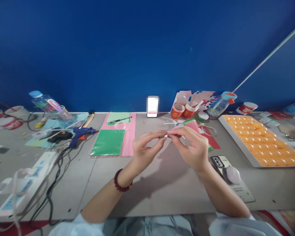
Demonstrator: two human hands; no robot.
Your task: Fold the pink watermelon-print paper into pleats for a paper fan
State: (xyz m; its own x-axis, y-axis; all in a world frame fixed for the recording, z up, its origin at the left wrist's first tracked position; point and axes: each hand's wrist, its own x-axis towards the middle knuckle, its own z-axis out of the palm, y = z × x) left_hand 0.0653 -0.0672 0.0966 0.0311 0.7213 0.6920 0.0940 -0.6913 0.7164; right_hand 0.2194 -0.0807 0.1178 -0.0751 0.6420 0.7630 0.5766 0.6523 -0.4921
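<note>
My left hand (pixel 147 146) and my right hand (pixel 191 144) meet above the middle of the table, fingertips almost touching. Both are closed in a pinch. A tiny green piece (pixel 161 136) shows at the left fingertips, too small to name. Whatever lies between the right thumb and forefinger is hidden. Beyond the right hand are pink and green paper pieces (pixel 193 125), partly covered by it. Left of my left hand, a packet of green paper (pixel 108 142) lies on a pink sheet (pixel 128 144).
A lit phone (pixel 152 106) leans on the blue wall. Paper cups (pixel 177 111) stand behind my right hand. To the right are an orange-filled tray (pixel 263 141) and another phone (pixel 232 178). Leftward lie a glue gun (pixel 80 134), a power strip (pixel 27 183), cables and a bottle (pixel 50 104).
</note>
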